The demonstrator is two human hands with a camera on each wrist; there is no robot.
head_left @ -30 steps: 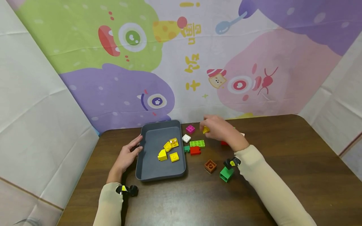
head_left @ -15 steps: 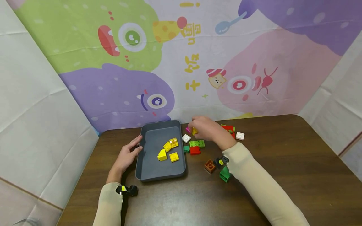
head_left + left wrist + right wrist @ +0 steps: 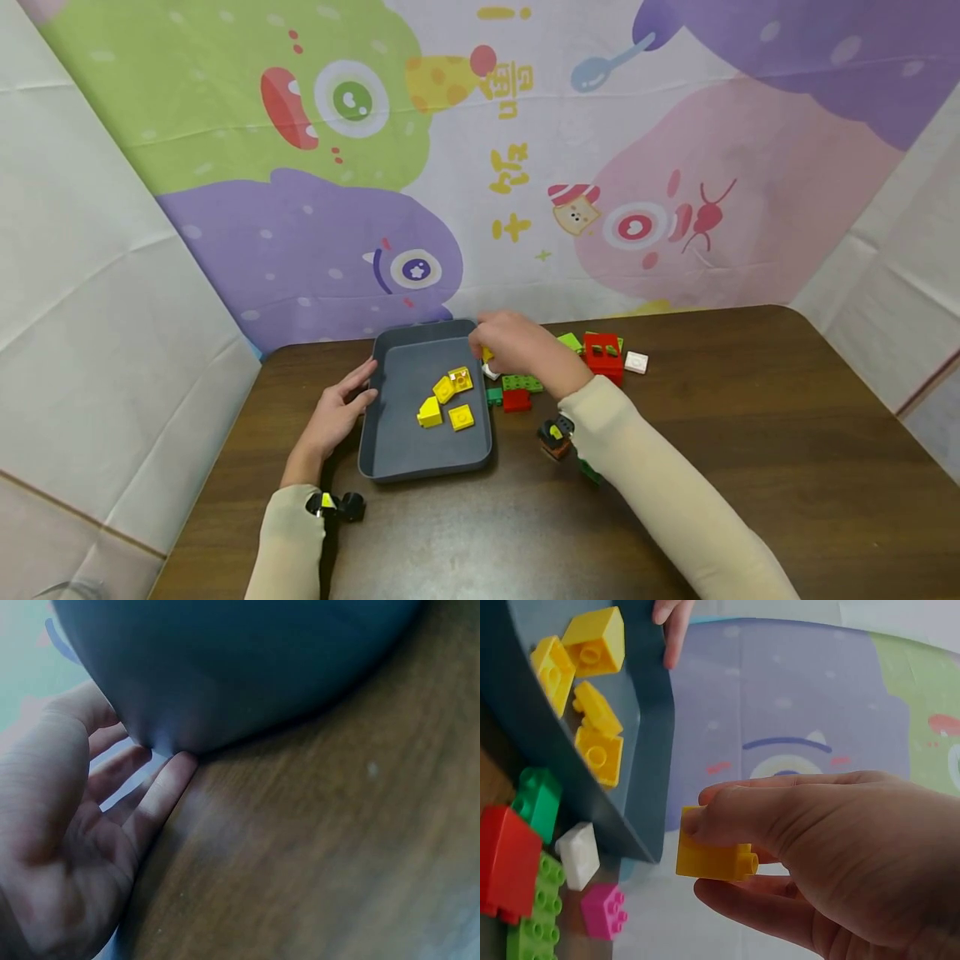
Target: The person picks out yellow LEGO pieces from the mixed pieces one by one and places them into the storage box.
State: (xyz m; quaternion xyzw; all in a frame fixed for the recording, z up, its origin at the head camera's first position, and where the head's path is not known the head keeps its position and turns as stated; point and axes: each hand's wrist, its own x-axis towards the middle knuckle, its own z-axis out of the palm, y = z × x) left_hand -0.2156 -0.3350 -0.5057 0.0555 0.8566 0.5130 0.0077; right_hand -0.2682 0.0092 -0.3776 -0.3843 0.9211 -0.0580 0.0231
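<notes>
My right hand (image 3: pixel 513 343) pinches a yellow toy brick (image 3: pixel 714 851) between thumb and fingers, at the right rim of a dark grey tray (image 3: pixel 420 462). Studs on that brick poke out toward the palm in the right wrist view. Several yellow bricks (image 3: pixel 461 417) lie inside the tray, one of them with a sloped top. My left hand (image 3: pixel 336 417) rests against the tray's left side, its fingers nearly straight. In the left wrist view the fingertips (image 3: pixel 180 763) meet the tray's outer wall.
Right of the tray lie a lime green brick (image 3: pixel 522 382), a red brick (image 3: pixel 517 401), a white brick (image 3: pixel 579 856) and a magenta brick (image 3: pixel 604 911). Farther right are a larger red brick (image 3: pixel 603 358) and a white one (image 3: pixel 636 362). A printed cloth (image 3: pixel 517 275) hangs behind the table.
My right hand has moved left with the yellow brick, from over the loose bricks to the tray's right rim. My left hand has stayed at the tray's side.
</notes>
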